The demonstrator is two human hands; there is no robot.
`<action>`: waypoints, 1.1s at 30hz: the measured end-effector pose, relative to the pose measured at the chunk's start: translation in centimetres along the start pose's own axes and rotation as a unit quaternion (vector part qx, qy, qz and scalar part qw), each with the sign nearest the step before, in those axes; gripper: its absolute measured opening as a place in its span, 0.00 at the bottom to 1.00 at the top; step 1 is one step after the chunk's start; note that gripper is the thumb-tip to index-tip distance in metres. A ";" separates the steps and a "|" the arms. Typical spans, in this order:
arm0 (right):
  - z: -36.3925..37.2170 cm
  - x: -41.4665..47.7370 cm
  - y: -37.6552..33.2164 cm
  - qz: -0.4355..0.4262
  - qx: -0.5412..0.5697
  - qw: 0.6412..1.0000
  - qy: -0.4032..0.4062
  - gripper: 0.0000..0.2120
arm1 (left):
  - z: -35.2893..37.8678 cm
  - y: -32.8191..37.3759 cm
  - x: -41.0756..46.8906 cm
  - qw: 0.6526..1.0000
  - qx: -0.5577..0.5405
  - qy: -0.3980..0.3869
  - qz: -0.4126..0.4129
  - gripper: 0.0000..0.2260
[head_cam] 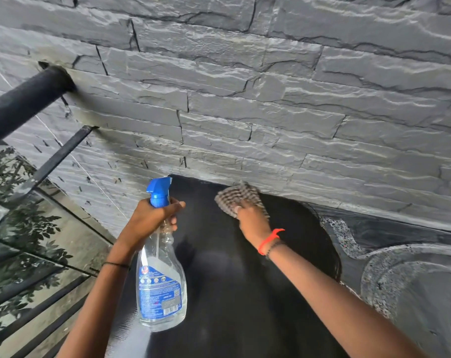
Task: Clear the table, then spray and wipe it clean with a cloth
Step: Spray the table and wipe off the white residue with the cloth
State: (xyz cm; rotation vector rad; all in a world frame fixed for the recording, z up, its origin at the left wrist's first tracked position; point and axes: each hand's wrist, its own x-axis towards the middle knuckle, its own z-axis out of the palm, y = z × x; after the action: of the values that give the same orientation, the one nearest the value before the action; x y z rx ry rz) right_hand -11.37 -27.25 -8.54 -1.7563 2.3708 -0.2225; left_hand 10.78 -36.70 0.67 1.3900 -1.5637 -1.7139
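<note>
A black table [229, 293] runs from the bottom of the view up to the stone wall. My left hand [152, 220] grips the neck of a clear spray bottle [160, 285] with a blue trigger head and a blue label, held upright over the table's left side. My right hand [253, 223] presses a checked grey-and-white cloth [238, 196] flat on the table's far end, close to the wall. An orange band circles my right wrist. The table top shows nothing else on it.
A grey stacked-stone wall [271, 99] stands right behind the table. Black metal railing bars [25, 99] and a glass panel [33, 241] border the left side. A patterned grey floor [413, 280] lies to the right.
</note>
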 end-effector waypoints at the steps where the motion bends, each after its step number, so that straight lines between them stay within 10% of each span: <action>1: 0.2 1.5 -2.0 -0.023 -0.002 1.000 -0.008 0.19 | -0.2 0.0 0.0 1.000 0.002 0.001 0.002 0.05; 10: -0.2 9.4 -10.0 -0.107 -0.033 0.990 -0.085 0.16 | -1.7 0.3 0.7 0.999 0.031 0.019 0.006 0.07; 25: -3.5 -9.2 17.0 0.190 -0.011 0.981 -0.029 0.31 | 1.4 1.4 -1.0 1.000 0.001 -0.016 0.026 0.05; 33: -3.3 -8.8 14.6 0.173 -0.015 0.985 -0.013 0.22 | 4.3 1.0 -2.4 0.996 0.037 -0.075 0.044 0.05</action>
State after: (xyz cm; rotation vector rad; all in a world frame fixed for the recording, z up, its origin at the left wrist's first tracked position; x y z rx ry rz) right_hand -23.19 -14.61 -8.12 -1.3164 2.6174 -0.1121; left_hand 7.71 -32.89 1.86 1.2318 -1.7588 -1.7593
